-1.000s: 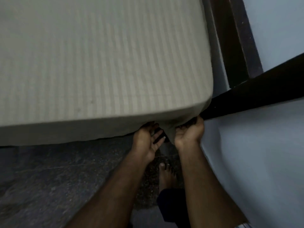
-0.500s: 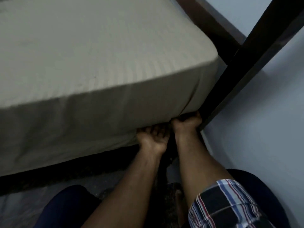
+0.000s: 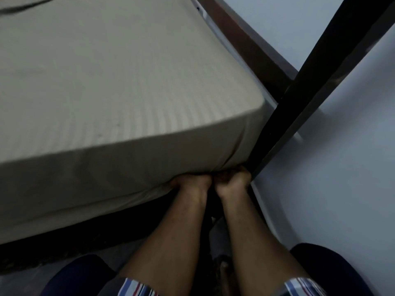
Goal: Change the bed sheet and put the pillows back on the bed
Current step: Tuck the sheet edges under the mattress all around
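Both forearms stretched forward and down, side by side. Left hand and right hand pushed under the mattress corner, knuckles up, fingers hidden, seemingly curled into the bed sheet hem. Sheet drawn taut over the corner beside the dark bed frame.

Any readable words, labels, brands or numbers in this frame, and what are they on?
None. The beige striped bed sheet, the dark wooden bed frame, the pale wall and the striped shirt sleeves carry no readable text.
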Tool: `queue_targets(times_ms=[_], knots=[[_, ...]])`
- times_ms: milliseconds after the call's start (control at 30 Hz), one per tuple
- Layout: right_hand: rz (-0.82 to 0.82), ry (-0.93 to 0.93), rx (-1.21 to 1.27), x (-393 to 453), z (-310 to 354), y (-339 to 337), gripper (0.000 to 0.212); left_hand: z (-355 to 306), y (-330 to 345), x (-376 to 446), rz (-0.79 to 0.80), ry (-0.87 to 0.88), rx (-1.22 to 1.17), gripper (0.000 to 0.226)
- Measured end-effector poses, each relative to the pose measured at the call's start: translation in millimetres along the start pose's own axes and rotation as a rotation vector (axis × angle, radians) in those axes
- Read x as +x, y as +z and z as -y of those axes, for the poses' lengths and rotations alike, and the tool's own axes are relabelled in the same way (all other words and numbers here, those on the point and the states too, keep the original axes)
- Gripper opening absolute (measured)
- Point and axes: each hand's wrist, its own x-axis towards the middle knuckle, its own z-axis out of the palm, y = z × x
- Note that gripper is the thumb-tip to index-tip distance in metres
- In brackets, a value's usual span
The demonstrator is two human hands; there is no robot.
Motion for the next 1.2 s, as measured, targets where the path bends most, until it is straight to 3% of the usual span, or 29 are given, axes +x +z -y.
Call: queue_targets(times_ms=[33,100,133,233,333,500,700,833,967,1100,1200], knots=[[0.05,-0.011,0.033,3,3,3,0.044,-3,-4,5,0.118,0.053,0.002,0.013],[0.07,0.033,0.099,10,2,13,0.052,-11,-15,18,0.157,0.146,-0.19,0.042],[0.077,0.058,0.123,14,0,16,0.056,-16,-20,19,0.101,0.159,-0.196,0.046],[0.04,0.1,0.13,20,-10,16,0.062,-16,-42,17,0.079,0.077,-0.152,0.044],[0.037,0.133,0.072,17,-7,18,0.063,-13,-49,10,0.033,0.099,-0.319,0.042],[0.025,0.088,-0.072,-6,9,19,0.052,-15,-16,20,0.179,0.165,-0.544,0.057],[-0.156,-0.029,-0.249,-30,-10,-8,0.048,-16,0,20,0.141,0.176,-0.532,0.081],[-0.03,-0.017,-0.088,-28,-18,2,0.039,-19,-23,6,0.217,0.115,-0.381,0.065],[0.115,0.028,0.062,-22,-30,8,0.054,-40,-78,-14,0.085,0.098,-0.144,0.052],[0.171,-0.002,0.112,-23,-38,14,0.058,-82,-113,-13,-0.032,0.294,-0.228,0.053],[0.154,0.019,0.039,-26,-34,4,0.053,-84,-109,-12,-0.028,0.313,-0.315,0.069]])
